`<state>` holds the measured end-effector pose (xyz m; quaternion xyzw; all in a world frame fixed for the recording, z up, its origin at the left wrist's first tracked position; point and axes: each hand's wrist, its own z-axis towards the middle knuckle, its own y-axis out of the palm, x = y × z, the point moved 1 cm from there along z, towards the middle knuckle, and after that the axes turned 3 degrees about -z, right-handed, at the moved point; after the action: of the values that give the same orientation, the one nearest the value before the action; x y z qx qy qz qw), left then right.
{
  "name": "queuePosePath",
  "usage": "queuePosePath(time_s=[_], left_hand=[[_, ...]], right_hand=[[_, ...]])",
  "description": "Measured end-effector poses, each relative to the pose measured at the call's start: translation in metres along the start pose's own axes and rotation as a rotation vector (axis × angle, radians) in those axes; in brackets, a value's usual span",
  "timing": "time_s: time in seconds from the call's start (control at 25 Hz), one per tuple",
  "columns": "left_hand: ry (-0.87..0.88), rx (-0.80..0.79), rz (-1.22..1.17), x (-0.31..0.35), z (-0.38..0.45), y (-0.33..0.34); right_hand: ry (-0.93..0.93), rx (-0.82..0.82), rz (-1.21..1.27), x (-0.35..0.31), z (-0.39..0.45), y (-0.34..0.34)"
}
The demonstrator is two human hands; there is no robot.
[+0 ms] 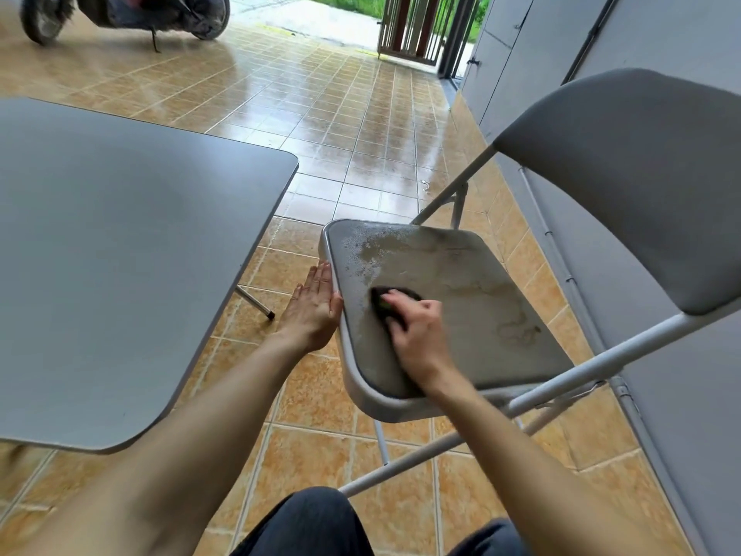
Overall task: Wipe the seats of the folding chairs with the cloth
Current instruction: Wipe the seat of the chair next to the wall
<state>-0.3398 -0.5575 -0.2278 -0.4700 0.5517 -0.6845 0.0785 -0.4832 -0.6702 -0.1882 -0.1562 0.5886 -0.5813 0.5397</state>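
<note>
A grey folding chair stands unfolded on the tiled floor, its backrest point(641, 182) at the right. Its seat point(473, 274) is stained, with wet streaks and droplets near the far left corner. My right hand point(417, 335) presses a small dark cloth point(391, 300) with a green patch onto the seat's left part. My left hand point(314, 305) lies flat against the seat's left edge, fingers straight, thumb on the rim.
A grey table point(132, 242) stands at the left, one leg foot close to my left arm. A grey wall point(681, 395) with a pipe runs behind the chair. A motorbike point(120, 14) is parked far back, near a barred gate point(417, 30). My knees show at the bottom.
</note>
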Motion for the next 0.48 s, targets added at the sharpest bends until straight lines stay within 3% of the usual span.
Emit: queuePosePath(time_s=[0.08, 0.2, 0.4, 0.48], left_hand=[[0.008, -0.002, -0.009, -0.001, -0.002, -0.001], [0.004, -0.006, -0.033, -0.001, 0.002, -0.006], [-0.058, -0.006, -0.016, 0.007, 0.036, -0.018], [-0.057, 0.004, -0.019, 0.007, 0.040, -0.014]], right_hand=[[-0.224, -0.053, 0.006, -0.021, -0.025, 0.003], [-0.300, 0.001, -0.085, 0.023, -0.018, -0.016], [0.308, 0.165, -0.084, 0.100, 0.051, -0.027], [0.310, 0.173, -0.024, 0.074, 0.068, -0.010]])
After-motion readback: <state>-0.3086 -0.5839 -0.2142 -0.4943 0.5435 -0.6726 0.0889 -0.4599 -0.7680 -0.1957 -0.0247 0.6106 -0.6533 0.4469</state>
